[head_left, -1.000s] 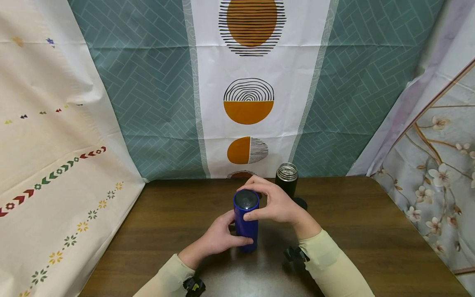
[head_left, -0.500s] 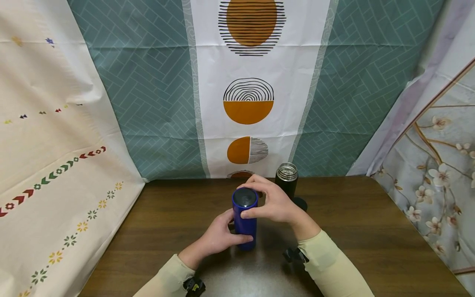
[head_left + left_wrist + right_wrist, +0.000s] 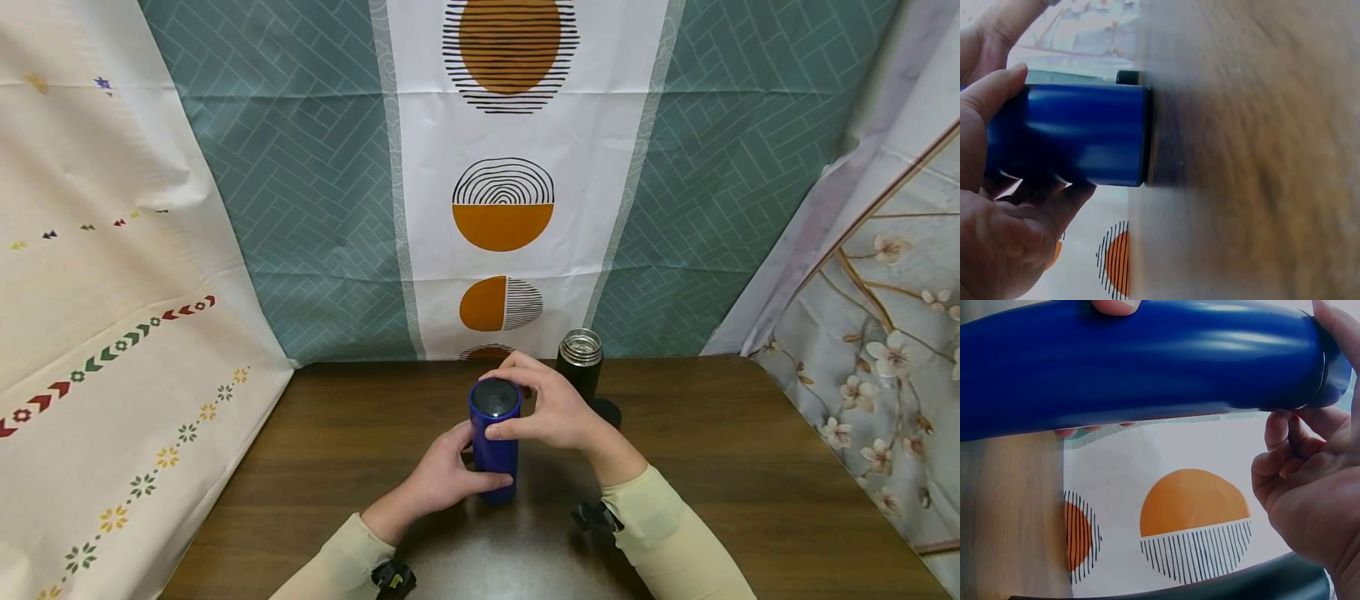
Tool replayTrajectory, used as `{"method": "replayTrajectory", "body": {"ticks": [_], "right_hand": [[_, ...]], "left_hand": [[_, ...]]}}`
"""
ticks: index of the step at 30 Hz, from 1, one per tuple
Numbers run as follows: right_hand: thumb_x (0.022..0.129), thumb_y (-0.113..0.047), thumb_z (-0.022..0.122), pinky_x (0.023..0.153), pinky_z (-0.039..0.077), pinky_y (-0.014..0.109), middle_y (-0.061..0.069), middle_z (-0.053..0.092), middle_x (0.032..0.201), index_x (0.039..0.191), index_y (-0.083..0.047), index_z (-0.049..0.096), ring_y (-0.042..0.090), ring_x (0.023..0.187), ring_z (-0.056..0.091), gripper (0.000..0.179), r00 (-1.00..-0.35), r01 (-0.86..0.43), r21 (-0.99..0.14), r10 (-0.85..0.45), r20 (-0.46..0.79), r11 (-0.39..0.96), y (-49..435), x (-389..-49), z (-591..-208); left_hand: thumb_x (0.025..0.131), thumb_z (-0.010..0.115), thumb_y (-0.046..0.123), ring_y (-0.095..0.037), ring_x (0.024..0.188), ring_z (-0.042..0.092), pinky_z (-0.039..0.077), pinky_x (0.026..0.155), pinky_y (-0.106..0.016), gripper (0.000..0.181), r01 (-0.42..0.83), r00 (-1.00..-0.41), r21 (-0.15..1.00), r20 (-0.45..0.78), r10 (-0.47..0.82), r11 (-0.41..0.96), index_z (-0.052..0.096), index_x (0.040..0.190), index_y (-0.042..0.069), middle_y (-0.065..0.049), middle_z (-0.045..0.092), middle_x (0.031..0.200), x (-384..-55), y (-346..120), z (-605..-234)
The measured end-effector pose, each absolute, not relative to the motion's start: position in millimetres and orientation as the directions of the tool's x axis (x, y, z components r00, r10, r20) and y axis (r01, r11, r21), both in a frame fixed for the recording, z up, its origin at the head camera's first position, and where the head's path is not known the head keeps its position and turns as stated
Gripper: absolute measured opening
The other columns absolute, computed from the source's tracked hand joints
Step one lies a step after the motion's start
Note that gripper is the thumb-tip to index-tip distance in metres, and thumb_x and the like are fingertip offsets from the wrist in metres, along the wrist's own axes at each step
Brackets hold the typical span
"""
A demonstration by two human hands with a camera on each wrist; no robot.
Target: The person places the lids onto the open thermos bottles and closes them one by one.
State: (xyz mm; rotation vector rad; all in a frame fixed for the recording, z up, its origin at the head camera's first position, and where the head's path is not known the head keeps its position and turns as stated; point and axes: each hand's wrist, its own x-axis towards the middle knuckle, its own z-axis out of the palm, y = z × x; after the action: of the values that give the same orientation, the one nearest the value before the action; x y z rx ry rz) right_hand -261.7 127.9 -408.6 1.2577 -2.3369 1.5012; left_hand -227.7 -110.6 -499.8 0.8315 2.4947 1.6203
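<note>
A blue flask stands upright on the wooden table, its lid showing a glossy dark top. My left hand grips the lower body, thumb across the near side and fingers round the far side. Up at the lid, my right hand holds it between thumb and fingers. The right wrist view shows the seam below the lid, with some right fingers curled beneath it. In the left wrist view the base of the flask meets the tabletop.
Behind my right hand stands a black flask with an uncovered metal threaded mouth. A round black piece lies beside it, partly hidden by the right wrist. The wooden table ends at a patterned cloth backdrop.
The blue flask and the right hand on its lid have shifted very slightly back and left. Both hands keep their hold.
</note>
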Motion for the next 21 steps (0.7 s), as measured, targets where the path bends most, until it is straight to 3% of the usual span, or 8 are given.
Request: {"method": "replayTrajectory", "body": {"ticks": [21], "right_hand": [[0.089, -0.031, 0.096, 0.101, 0.055, 0.048, 0.005, 0.066, 0.127, 0.139, -0.021, 0.074, 0.026, 0.119, 0.064, 0.055, -0.648, -0.666, -0.728, -0.607, 0.460, 0.160, 126.7, -262.7, -408.3]], "left_hand": [[0.089, 0.097, 0.034, -0.018, 0.123, 0.071, 0.058, 0.104, -0.044, 0.073, 0.393, -0.854, 0.864, 0.215, 0.475, 0.315, 0.063, 0.152, 0.025, 0.007, 0.073, 0.138, -230.9, -111.8, -501.6]]}}
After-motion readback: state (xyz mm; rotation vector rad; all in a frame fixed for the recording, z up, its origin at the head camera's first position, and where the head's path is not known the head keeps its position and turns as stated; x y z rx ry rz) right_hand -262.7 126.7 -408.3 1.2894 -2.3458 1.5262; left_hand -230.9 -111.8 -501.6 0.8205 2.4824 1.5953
